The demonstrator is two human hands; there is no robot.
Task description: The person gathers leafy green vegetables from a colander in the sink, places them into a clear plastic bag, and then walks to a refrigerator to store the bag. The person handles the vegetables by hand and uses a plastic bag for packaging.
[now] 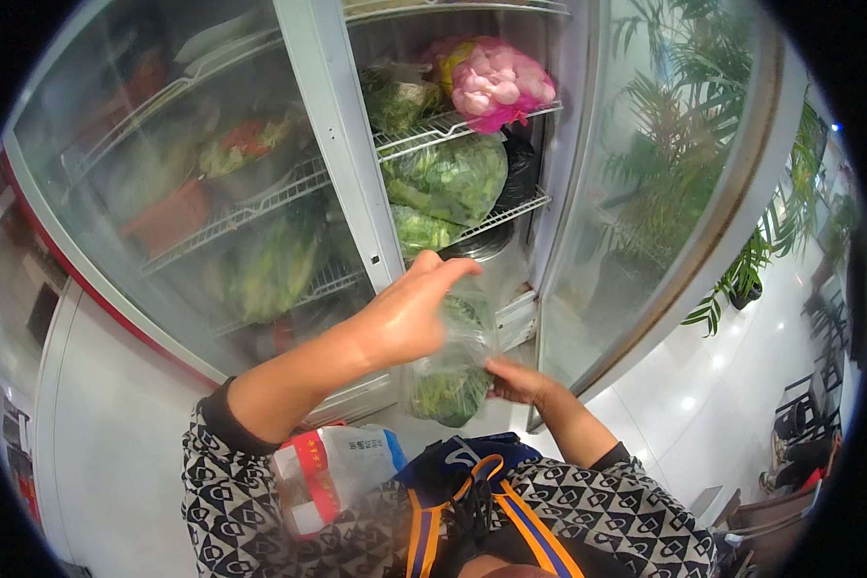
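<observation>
A clear plastic bag of leafy greens (448, 393) hangs in front of my body, before the open side of a glass-door fridge (332, 144). My left hand (409, 306) is closed at the bag's upper part, with one finger bent out to the right; the hand hides part of the plastic. Lower down, my right hand (518, 381) grips the bag's right side, its fingertips partly hidden by the bag. A white package with red and blue areas (342, 470) rests against my front, by my left arm.
Wire shelves (424, 135) hold a pink net bag of garlic (501, 82), bagged greens (453, 178) and a black bag (518, 171). The open glass door (636, 193) stands at right, with a leafy plant (689, 135) behind it. Left, a closed glass door (212, 183) covers more vegetables.
</observation>
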